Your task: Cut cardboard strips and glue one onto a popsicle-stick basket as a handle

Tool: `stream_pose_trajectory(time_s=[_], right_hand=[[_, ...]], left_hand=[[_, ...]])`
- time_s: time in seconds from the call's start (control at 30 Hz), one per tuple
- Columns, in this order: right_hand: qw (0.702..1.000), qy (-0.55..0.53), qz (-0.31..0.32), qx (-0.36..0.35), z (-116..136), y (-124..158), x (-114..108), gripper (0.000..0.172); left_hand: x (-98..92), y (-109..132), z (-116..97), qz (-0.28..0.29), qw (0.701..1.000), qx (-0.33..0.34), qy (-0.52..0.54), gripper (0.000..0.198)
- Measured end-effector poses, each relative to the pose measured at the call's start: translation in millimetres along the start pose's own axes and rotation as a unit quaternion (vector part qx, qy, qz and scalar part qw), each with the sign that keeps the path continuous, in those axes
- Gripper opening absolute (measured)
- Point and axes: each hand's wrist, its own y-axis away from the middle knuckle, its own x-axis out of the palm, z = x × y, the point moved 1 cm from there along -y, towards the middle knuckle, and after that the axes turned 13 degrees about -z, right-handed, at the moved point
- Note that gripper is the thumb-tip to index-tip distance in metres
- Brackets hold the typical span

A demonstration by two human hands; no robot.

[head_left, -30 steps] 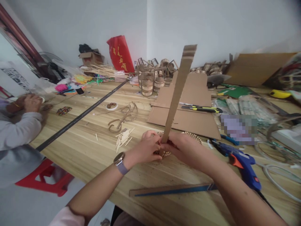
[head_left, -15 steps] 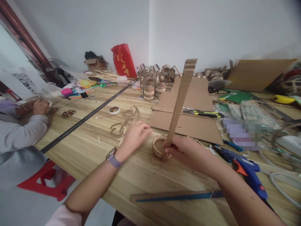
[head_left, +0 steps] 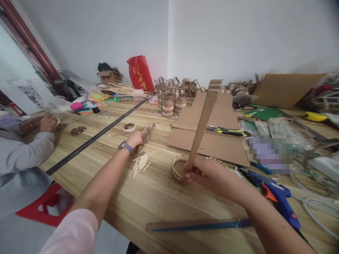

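Note:
A long brown cardboard strip [head_left: 203, 121] stands upright, its lower end gripped by my right hand [head_left: 200, 170]. Behind and beside that hand sits a round piece edged with short light sticks [head_left: 176, 168]; a second beaded edge [head_left: 217, 161] shows past my knuckles. My left hand [head_left: 135, 140] reaches to a tangle of thin brown strips [head_left: 148, 132]; its fingers are mostly hidden behind the hand and blurred. A loose pile of short pale sticks [head_left: 141, 163] lies just below it.
Cardboard sheets [head_left: 212, 144] with cutters [head_left: 230, 131] lie beyond my right hand. A blue glue gun [head_left: 280, 197] is at right, a blue-edged strip [head_left: 196, 225] in front. Small baskets [head_left: 167, 107] stand behind. Another person's hands [head_left: 47, 123] are at far left, past a black bar [head_left: 97, 133].
My left hand has moved left and away from me onto the brown strips, uncovering the pale stick pile. My right hand still holds the cardboard strip in about the same place.

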Motion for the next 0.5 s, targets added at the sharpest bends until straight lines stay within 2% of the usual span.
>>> stream_pose_trajectory(time_s=[0.13, 0.27, 0.4, 0.5], right_hand=[[1.000, 0.006, 0.010, 0.023, -1, 0, 0, 0.010], [0.999, 0.020, 0.028, 0.018, -6, 1, -5, 0.009], [0.998, 0.037, 0.030, 0.029, -15, 3, -15, 0.017], [0.997, 0.053, 0.024, 0.041, -21, 4, -23, 0.025]], left_hand=[[-0.6, 3, 4, -0.016, 0.998, -0.046, 0.034, 0.037], [-11.7, 10, 14, -0.074, 0.989, -0.109, 0.073, 0.035], [-32.8, 14, 26, -0.158, 0.962, -0.172, 0.143, 0.034], [-44.1, 15, 31, -0.177, 0.935, -0.190, 0.240, 0.037]])
